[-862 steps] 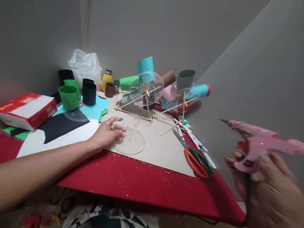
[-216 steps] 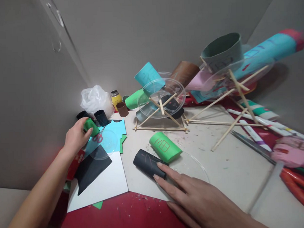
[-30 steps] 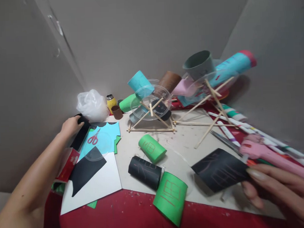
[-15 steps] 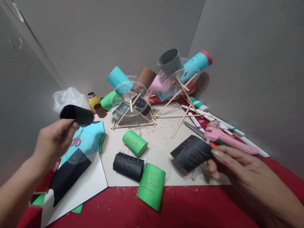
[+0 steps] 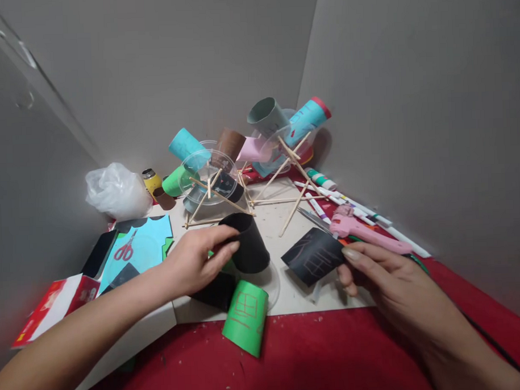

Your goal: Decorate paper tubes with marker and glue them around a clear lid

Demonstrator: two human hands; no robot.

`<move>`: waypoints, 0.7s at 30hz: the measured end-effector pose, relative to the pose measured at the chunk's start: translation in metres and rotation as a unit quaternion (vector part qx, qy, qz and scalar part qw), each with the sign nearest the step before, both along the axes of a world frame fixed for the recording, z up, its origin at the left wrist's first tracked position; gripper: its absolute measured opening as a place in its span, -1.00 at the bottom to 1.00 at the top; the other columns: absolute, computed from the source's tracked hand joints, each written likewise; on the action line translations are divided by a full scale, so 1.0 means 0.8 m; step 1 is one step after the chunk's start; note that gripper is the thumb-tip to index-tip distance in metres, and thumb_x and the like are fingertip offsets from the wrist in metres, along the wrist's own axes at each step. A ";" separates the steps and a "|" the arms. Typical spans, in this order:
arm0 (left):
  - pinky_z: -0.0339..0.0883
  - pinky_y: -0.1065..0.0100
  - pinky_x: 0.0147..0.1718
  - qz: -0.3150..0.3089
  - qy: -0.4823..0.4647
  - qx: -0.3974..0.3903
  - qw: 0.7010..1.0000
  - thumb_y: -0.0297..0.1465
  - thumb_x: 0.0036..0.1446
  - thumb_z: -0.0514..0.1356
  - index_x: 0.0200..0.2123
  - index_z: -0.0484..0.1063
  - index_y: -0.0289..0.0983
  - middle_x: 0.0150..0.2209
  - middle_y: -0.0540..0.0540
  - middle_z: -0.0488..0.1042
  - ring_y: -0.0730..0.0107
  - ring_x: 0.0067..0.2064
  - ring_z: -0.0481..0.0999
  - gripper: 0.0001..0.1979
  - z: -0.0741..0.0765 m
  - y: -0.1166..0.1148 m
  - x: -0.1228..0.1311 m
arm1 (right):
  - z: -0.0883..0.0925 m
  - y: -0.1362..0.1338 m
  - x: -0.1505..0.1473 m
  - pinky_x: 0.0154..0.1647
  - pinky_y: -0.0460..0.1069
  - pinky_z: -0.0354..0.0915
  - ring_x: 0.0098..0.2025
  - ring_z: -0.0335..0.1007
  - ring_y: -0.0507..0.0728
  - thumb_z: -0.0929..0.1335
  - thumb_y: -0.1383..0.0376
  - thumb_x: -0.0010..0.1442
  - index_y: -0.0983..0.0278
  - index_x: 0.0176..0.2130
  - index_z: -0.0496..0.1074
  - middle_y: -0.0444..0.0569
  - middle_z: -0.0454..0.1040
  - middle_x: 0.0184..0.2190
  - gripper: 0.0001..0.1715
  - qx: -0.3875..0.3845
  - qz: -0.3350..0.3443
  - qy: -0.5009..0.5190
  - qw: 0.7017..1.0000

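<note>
My left hand (image 5: pixel 198 261) grips a black paper tube (image 5: pixel 247 245) and holds it upright over the clear plastic disc (image 5: pixel 269 279) on the beige board (image 5: pixel 289 293). My right hand (image 5: pixel 384 276) pinches the edge of a flattened black paper piece (image 5: pixel 313 255) with drawn lines. A green tube (image 5: pixel 246 316) with a window drawing lies at the board's near edge. Another black tube (image 5: pixel 214 292) lies partly hidden under my left hand.
A stick-and-disc model with coloured tubes (image 5: pixel 225 173) stands at the back. A pink glue gun (image 5: pixel 363 230), markers (image 5: pixel 358 206) and scissors lie to the right. Cyan paper with small red scissors (image 5: pixel 126 251), a white plastic bag (image 5: pixel 115 191) and a red tissue box (image 5: pixel 50 299) sit left.
My left hand has carried the black tube from the far left to the middle, over the clear disc. My right hand has stayed on the flat black piece while the view shifted.
</note>
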State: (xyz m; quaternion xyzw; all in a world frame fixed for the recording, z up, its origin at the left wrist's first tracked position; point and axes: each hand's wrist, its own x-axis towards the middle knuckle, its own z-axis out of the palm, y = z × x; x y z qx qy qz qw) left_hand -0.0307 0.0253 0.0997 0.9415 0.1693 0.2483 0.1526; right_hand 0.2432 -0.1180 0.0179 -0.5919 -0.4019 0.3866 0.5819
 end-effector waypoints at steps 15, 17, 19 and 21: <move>0.33 0.41 -0.23 -0.104 0.183 -0.243 0.947 -0.38 0.38 0.08 -0.25 0.49 -0.32 -0.33 -0.03 0.47 0.39 -0.26 0.43 -0.78 -0.015 0.072 0.110 | -0.022 -0.003 0.005 -0.54 -0.13 0.29 -0.61 0.30 0.00 0.50 -0.18 0.07 0.22 -0.47 0.51 -0.11 0.45 -0.62 -0.46 -0.020 -0.035 0.047 0.998; 0.31 0.41 -0.23 -0.117 0.182 -0.262 0.941 -0.37 0.38 0.09 -0.28 0.48 -0.32 -0.34 -0.02 0.45 0.40 -0.26 0.42 -0.78 -0.018 0.078 0.110 | -0.023 -0.003 0.005 -0.55 -0.13 0.29 -0.62 0.30 0.00 0.51 -0.19 0.06 0.22 -0.46 0.52 -0.12 0.45 -0.62 -0.46 -0.021 -0.044 0.048 0.998; 0.30 0.40 -0.22 -0.120 0.179 -0.279 0.936 -0.37 0.37 0.10 -0.29 0.48 -0.32 -0.34 -0.01 0.45 0.40 -0.26 0.42 -0.77 -0.021 0.085 0.109 | -0.023 -0.004 0.006 -0.56 -0.14 0.29 -0.61 0.30 -0.01 0.51 -0.18 0.06 0.21 -0.47 0.51 -0.12 0.44 -0.62 -0.47 -0.015 -0.050 0.043 0.998; 0.30 0.40 -0.21 -0.122 0.179 -0.293 0.931 -0.36 0.37 0.11 -0.30 0.48 -0.32 -0.35 -0.01 0.45 0.40 -0.27 0.42 -0.77 -0.025 0.090 0.108 | -0.024 -0.004 0.006 -0.55 -0.16 0.28 -0.61 0.30 -0.02 0.52 -0.16 0.07 0.21 -0.47 0.51 -0.14 0.43 -0.62 -0.48 -0.006 -0.055 0.037 0.998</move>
